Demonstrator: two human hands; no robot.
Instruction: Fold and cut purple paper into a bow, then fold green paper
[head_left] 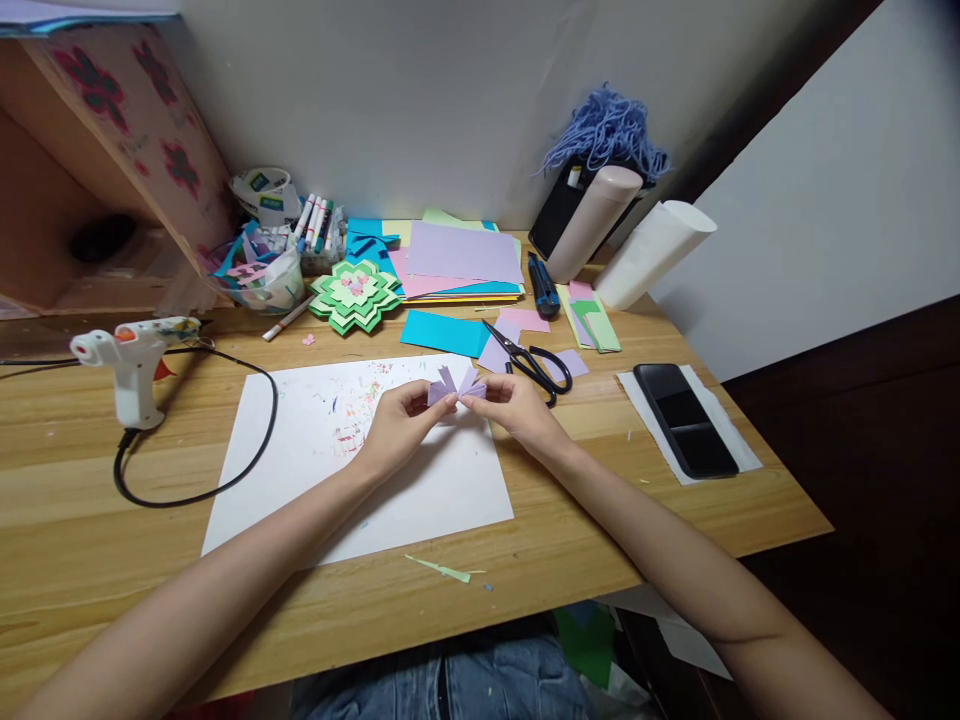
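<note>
"What's on your feed?"
"Centre frame, I see the left hand [406, 418] and right hand [520, 408] pinching opposite sides of the folded lilac paper [443, 389], probably keeping its flaps apart."
"Scissors?"
"Black-handled scissors [517, 353], right of centre, handy for reaching, I'd guess."

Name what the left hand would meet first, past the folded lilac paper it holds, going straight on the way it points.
Past the folded lilac paper, the left hand would probably meet the right hand first, which holds the paper's other side; depth is unclear from this one view.
</note>
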